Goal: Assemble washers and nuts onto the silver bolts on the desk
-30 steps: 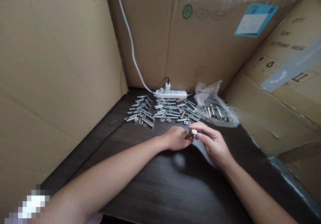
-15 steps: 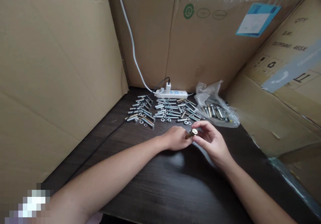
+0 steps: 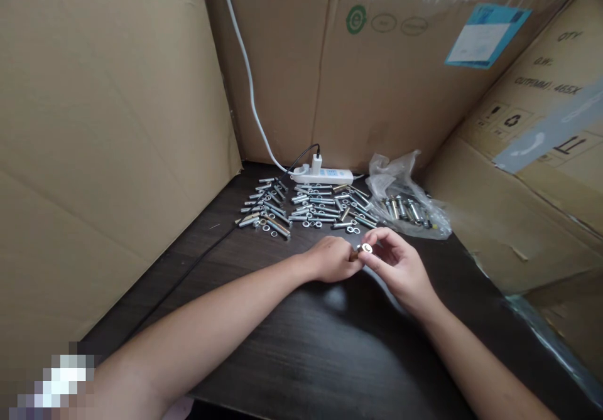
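My left hand (image 3: 332,258) is closed around a brass-coloured expansion bolt (image 3: 353,255), most of it hidden in the fist. A shiny nut (image 3: 367,248) sits at the bolt's near end, facing me. The thumb and fingers of my right hand (image 3: 402,269) close on this nut from the right. Beyond both hands lie rows of loose bolts (image 3: 325,202), metal sleeves (image 3: 249,221), washers (image 3: 274,234) and nuts, mostly silver with a few brass-coloured.
A clear plastic bag (image 3: 391,178) with several assembled bolts (image 3: 409,209) lies at the back right. Behind the rows is a white power strip (image 3: 301,176) with a plugged charger. A black cable (image 3: 188,270) crosses the dark table (image 3: 301,338). Cardboard boxes (image 3: 277,62) wall three sides.
My right fingers have shifted slightly and closed in on the nut at the bolt's end. My left hand stays in place around the bolt.
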The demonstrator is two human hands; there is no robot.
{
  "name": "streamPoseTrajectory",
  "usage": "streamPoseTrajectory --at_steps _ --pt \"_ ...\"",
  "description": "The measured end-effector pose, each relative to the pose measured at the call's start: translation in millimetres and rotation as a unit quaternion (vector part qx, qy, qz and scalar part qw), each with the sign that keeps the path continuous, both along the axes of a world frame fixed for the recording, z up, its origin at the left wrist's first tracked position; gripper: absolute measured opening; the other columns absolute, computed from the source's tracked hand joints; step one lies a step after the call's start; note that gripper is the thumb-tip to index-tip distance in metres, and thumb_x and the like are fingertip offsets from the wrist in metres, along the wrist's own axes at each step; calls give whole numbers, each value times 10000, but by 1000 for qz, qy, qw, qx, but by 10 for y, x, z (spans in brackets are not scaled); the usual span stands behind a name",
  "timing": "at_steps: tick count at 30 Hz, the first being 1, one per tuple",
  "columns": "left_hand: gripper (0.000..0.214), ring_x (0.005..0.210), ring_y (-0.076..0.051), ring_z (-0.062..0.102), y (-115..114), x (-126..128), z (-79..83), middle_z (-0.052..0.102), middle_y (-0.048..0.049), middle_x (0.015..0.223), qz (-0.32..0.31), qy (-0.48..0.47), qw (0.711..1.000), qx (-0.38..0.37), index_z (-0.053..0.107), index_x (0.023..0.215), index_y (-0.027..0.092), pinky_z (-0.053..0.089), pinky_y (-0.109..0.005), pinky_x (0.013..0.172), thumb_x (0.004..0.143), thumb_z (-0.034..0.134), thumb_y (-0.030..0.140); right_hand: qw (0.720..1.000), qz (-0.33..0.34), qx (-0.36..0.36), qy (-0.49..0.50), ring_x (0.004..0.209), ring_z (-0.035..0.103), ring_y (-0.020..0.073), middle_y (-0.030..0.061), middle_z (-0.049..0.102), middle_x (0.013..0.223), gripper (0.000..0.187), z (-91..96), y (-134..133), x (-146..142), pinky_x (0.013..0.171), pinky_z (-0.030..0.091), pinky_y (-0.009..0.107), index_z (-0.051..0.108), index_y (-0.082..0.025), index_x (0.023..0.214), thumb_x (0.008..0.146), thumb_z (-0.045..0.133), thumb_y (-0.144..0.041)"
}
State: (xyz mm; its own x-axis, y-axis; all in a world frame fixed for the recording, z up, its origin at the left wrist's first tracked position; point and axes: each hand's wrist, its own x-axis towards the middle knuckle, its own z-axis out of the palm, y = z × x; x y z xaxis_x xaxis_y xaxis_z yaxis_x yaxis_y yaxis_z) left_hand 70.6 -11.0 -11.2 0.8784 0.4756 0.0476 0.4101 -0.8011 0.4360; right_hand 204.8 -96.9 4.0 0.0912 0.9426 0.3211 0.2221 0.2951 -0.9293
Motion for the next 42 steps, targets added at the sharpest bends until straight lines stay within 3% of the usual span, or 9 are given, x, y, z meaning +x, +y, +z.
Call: streamPoseTrajectory --at_steps 3,7,10,17,23,29,33,42 --pt "272 726 -196 630 4 -8 24 656 -54 726 -10 4 1000 -10 598 732 172 395 -247 604 866 431 340 1000 -6 10 -14 789 534 160 13 535 861 229 -40 -2 8 710 462 279 534 -229 863 735 714 -289" --pt "259 707 -179 623 16 -1 -6 651 -34 753 -13 -16 1000 -1 583 777 180 396 -243 602 882 403 334 999 35 22 -32 950 546 208 61 568 1039 238 -35 -11 52 803 455 327 606 -246 1065 838 590 -314" --pt "254 694 -167 615 21 12 -47 644 -22 744 -7 -17 1000 -2 581 798 187 387 -236 586 884 402 346 997 49 37 -49 1056 517 232 69 580 1084 217 -8 -12 82 892 420 357 665 -242 1039 870 539 -291" --pt "332 610 -172 596 9 10 -38 606 -37 617 4 -10 1000 -2 538 637 171 342 -246 530 869 413 373 999 20 11 -28 850 563 188 49 587 934 124 11 -2 30 709 474 298 622 -222 903 812 629 -307" --pt "308 709 -195 626 11 -3 11 651 -54 712 -15 4 1000 -9 575 679 171 385 -248 591 866 417 358 999 -15 33 -39 710 502 142 7 514 811 218 -25 -17 -16 651 445 269 490 -217 794 752 692 -287" --pt "308 683 -169 608 7 6 -5 641 -34 723 2 -3 1000 -9 587 732 175 397 -240 604 881 398 367 997 2 42 -61 913 552 198 53 585 1014 229 8 -35 27 764 457 313 610 -244 1068 857 526 -272" --pt "291 653 -155 594 7 18 -28 630 -22 699 10 -12 1000 -13 573 735 174 369 -232 564 877 403 364 994 5 57 -93 979 550 216 62 602 1011 182 43 -30 23 838 447 344 660 -228 982 868 520 -256" --pt "298 685 -203 628 3 -6 9 638 -52 662 2 5 1000 -16 559 644 167 377 -248 563 855 436 338 997 -36 26 -55 743 540 155 25 566 845 176 -36 -21 -40 670 469 284 528 -213 850 780 662 -304"
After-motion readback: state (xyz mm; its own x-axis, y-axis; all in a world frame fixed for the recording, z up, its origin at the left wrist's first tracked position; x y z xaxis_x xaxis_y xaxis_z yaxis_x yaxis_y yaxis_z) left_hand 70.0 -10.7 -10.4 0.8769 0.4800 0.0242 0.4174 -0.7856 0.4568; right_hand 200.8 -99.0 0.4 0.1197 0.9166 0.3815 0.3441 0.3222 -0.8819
